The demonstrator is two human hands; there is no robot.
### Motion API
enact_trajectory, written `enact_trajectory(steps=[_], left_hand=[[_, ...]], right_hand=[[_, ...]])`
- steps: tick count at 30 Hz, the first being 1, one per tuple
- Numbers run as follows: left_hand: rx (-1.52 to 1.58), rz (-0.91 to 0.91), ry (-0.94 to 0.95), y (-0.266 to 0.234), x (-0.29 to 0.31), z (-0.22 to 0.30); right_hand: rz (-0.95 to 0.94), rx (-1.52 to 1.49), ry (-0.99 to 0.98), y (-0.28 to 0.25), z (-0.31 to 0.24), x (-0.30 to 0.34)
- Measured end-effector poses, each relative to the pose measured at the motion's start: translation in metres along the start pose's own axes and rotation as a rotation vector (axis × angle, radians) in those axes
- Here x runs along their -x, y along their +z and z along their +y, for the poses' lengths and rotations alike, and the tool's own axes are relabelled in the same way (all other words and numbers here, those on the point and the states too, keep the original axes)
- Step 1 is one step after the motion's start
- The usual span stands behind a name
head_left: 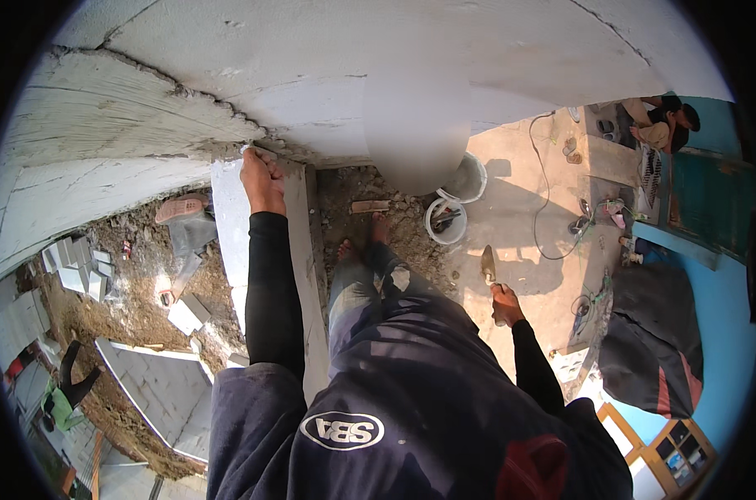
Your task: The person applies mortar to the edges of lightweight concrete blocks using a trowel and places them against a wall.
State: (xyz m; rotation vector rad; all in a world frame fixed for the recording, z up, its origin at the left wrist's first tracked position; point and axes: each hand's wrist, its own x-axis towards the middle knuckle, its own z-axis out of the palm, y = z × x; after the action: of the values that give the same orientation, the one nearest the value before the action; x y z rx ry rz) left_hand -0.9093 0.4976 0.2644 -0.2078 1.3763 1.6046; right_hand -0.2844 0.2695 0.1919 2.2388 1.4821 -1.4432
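Note:
My right hand (505, 305) hangs out to the right, closed round the handle of a pointed trowel (488, 262), its blade away from me over the concrete. Ahead and to the left, my left hand (264, 182) reaches up to the inner corner where two pale block walls meet. Its fingers are curled together by the rough mortar joint (228, 150); what they pinch, if anything, is too small to name. Below that hand runs a narrow white block wall top (232, 204). The long pale wall (311, 50) across the front has a cracked, uneven joint line.
Two white buckets, one holding tools (446, 222), stand ahead of my bare feet on rubble. A cable (544, 192) curls over the concrete at right. Grey blocks (82, 265) lie on soil at left. A dark cover (653, 333) and another person (665, 125) are far right.

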Motion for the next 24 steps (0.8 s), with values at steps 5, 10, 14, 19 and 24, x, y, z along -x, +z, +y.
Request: enact_trajectory(steps=[5,10,14,19,24], left_hand=[[0.12,-0.048,-0.082,-0.013,-0.02,0.003],[0.093,-0.116,-0.172,-0.023,-0.012,0.008],[-0.055,-0.242,-0.213,-0.035,0.044,-0.031],[-0.536,-0.145,-0.43,-0.125,0.101,-0.142],[-0.912,-0.189,-0.256,-0.238,0.15,-0.218]], right_hand=[[-0.07,-0.14,0.33,-0.012,-0.083,0.017],[-0.028,-0.192,0.281,-0.006,-0.09,0.027],[0.006,-0.445,0.369,0.004,-0.056,0.039],[0.039,-0.601,0.329,0.007,-0.073,0.067],[0.116,-0.41,0.327,0.0,-0.06,0.064]])
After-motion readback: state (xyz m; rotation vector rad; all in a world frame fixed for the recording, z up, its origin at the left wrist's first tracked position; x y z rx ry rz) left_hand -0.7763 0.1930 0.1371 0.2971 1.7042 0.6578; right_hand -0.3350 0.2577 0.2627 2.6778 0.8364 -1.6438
